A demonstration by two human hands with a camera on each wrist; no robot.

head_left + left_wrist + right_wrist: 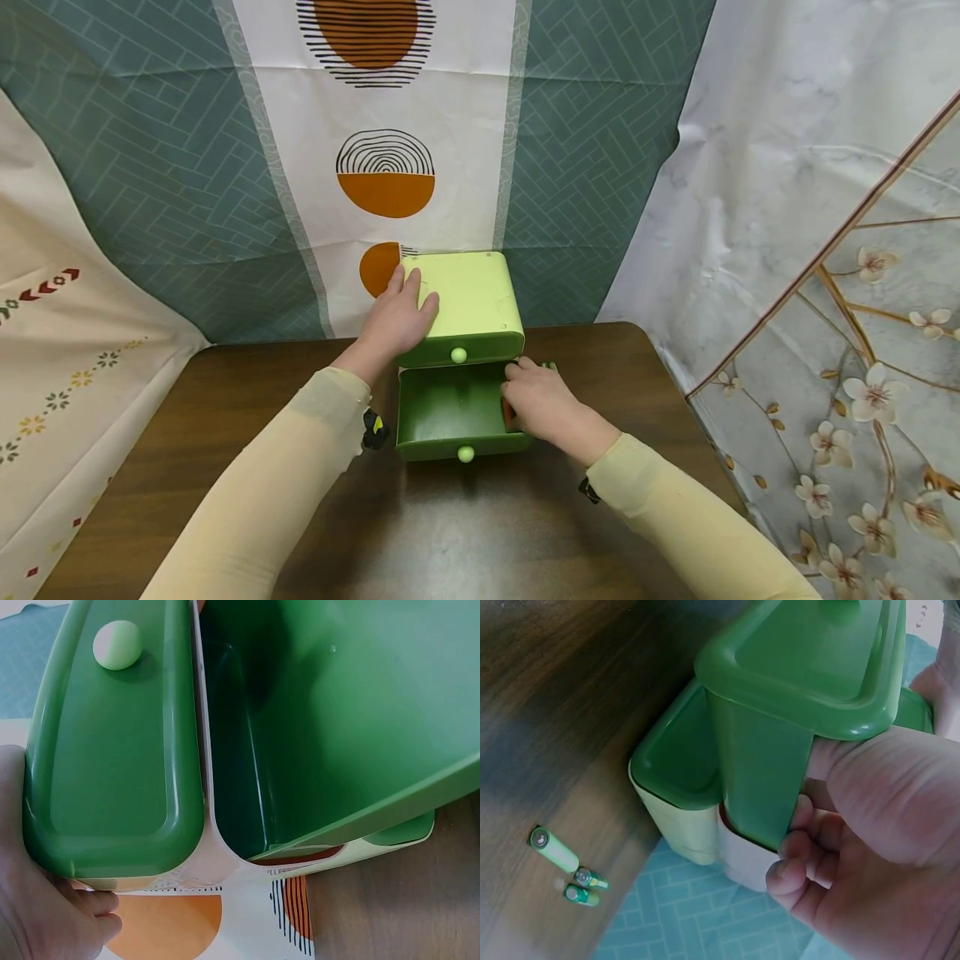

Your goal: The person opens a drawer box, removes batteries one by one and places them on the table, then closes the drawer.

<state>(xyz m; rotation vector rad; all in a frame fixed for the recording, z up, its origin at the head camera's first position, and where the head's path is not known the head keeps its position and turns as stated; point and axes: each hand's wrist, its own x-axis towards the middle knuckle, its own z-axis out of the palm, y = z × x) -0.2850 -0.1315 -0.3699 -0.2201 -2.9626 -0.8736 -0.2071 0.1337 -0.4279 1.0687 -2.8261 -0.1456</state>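
Observation:
A small two-drawer box [468, 296] with a pale yellow-green top stands near the table's back edge. Its upper drawer [427, 354] is in, while the lower green drawer [450, 417] sticks out toward me. My left hand [401, 317] rests on the top's left side, fingers spread. Over the lower drawer's right wall is my right hand [547, 404], its fingers curled in the right wrist view. A reddish-brown thing [510, 414], mostly hidden, shows under those fingers inside the drawer; I cannot tell its kind.
In the right wrist view, green batteries lie on the table right of the box: a longer one [555, 849] and two short ones [591, 879]. The brown wooden table [465, 533] meets a patterned cloth [382, 192] behind the box. A floral sheet [840, 467] hangs at the right.

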